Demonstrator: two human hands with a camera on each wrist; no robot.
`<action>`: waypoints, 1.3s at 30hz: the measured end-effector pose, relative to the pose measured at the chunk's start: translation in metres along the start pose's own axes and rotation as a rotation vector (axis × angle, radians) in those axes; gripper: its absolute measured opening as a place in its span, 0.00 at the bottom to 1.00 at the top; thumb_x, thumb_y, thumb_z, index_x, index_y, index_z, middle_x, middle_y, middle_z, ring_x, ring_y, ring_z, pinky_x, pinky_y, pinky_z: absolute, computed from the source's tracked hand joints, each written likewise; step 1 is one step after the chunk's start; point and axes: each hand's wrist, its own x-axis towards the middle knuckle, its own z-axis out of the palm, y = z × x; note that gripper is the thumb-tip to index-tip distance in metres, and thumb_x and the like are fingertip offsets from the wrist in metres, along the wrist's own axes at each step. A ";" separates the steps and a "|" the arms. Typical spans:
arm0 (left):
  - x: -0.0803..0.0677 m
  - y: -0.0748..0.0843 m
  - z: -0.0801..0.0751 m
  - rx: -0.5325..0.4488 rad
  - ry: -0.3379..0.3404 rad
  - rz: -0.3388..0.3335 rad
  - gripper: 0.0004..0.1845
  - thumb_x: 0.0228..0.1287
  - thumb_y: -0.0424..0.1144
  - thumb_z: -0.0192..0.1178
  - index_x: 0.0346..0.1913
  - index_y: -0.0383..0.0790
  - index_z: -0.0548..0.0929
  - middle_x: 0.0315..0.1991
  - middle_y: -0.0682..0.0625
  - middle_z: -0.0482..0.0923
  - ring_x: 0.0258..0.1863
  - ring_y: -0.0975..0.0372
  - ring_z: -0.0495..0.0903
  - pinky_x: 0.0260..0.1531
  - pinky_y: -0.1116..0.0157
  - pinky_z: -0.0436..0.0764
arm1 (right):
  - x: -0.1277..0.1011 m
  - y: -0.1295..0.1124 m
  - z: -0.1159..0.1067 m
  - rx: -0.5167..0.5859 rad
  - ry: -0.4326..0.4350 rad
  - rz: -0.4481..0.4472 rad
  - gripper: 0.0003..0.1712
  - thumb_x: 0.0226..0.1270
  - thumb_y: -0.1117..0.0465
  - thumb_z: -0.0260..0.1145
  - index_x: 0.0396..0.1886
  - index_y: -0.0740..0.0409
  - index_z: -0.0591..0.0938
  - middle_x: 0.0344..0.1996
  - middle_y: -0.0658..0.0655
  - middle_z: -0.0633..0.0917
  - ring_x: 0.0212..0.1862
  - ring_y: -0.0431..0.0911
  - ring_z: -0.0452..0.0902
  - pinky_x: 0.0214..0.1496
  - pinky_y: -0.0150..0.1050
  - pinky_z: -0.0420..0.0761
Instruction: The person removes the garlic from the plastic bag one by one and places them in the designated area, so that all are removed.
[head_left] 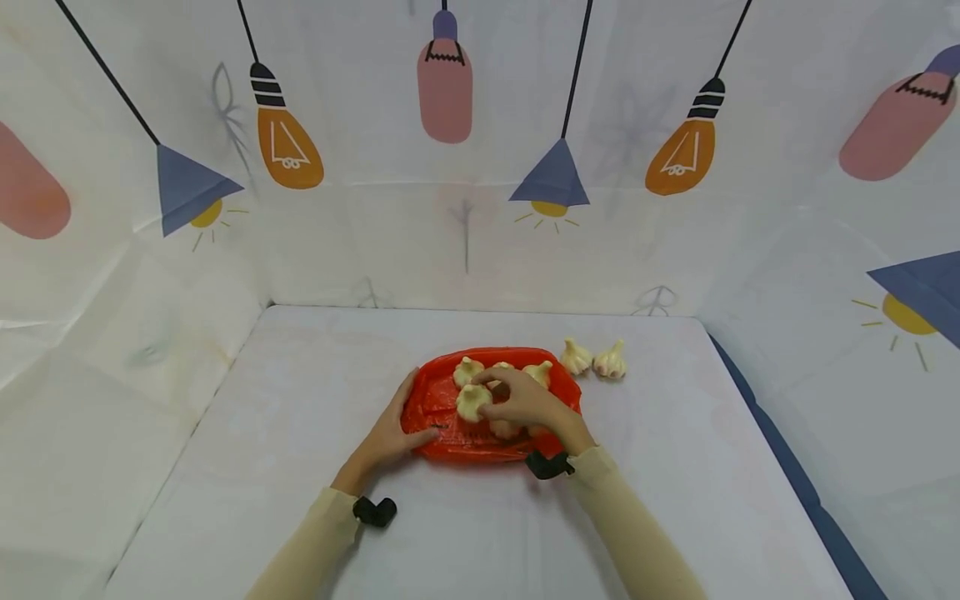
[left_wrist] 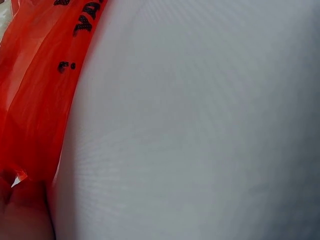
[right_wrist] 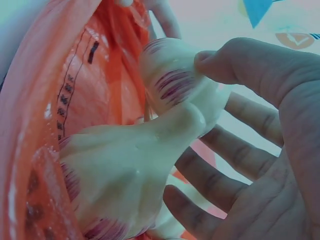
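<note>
While the left hand (head_left: 393, 433) lies flat with fingers extended against the 9 o'clock edge of the red plastic bag (head_left: 438, 400), the right hand (head_left: 528, 402) reaches over the bag's middle from 5 o'clock. The bag rests on the white table (head_left: 300, 417), slightly toward 6 o'clock from the table's centre. Several garlic bulbs sit on or in the bag: one bulb (head_left: 472, 402) lies at the right hand's fingertips, and others (head_left: 467, 370) line the bag's 12 o'clock edge. In the right wrist view, the thumb (right_wrist: 240, 62) presses against a purple-streaked garlic bulb (right_wrist: 172, 80), with the other fingers (right_wrist: 235, 150) curved loosely beneath; a second bulb (right_wrist: 120, 185) lies close to the lens against the bag (right_wrist: 75, 100). Whether the fingers fully enclose the bulb cannot be told, but the thumb and fingers pinch it between them. The left wrist view shows only bag plastic (left_wrist: 40, 100) with black print beside bare table cloth (left_wrist: 200, 125). Two further bulbs (head_left: 594, 358) lie on the table just beyond the bag's 2 o'clock corner, touching each other or nearly so. Printed lamp-pattern cloth walls (head_left: 465, 233) enclose the table.
</note>
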 end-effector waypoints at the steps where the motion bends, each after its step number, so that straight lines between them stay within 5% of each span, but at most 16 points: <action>1: 0.000 0.000 0.000 -0.002 -0.001 0.000 0.60 0.59 0.45 0.75 0.85 0.53 0.43 0.85 0.49 0.45 0.83 0.46 0.47 0.77 0.35 0.51 | 0.000 0.000 0.000 0.006 0.011 -0.004 0.25 0.65 0.53 0.74 0.62 0.45 0.81 0.58 0.48 0.83 0.58 0.48 0.81 0.62 0.47 0.82; 20: 0.001 -0.001 0.001 -0.016 0.006 -0.009 0.60 0.59 0.46 0.75 0.85 0.52 0.43 0.85 0.48 0.45 0.83 0.46 0.47 0.76 0.34 0.51 | -0.012 -0.007 -0.024 0.023 0.180 -0.047 0.24 0.65 0.53 0.75 0.60 0.44 0.82 0.57 0.53 0.85 0.51 0.48 0.85 0.53 0.44 0.85; 29: 0.001 -0.002 0.000 -0.016 0.006 -0.025 0.60 0.58 0.47 0.75 0.84 0.56 0.44 0.85 0.48 0.45 0.83 0.46 0.46 0.77 0.35 0.49 | -0.019 -0.007 -0.040 0.072 0.228 0.031 0.27 0.64 0.50 0.74 0.63 0.42 0.81 0.58 0.56 0.84 0.56 0.53 0.83 0.56 0.49 0.85; 39: 0.002 -0.002 0.001 -0.028 0.016 -0.026 0.60 0.58 0.42 0.75 0.84 0.53 0.44 0.85 0.47 0.45 0.83 0.47 0.46 0.77 0.34 0.47 | -0.027 -0.003 -0.053 0.092 0.278 -0.019 0.27 0.68 0.54 0.73 0.66 0.49 0.79 0.61 0.61 0.83 0.58 0.59 0.84 0.56 0.53 0.86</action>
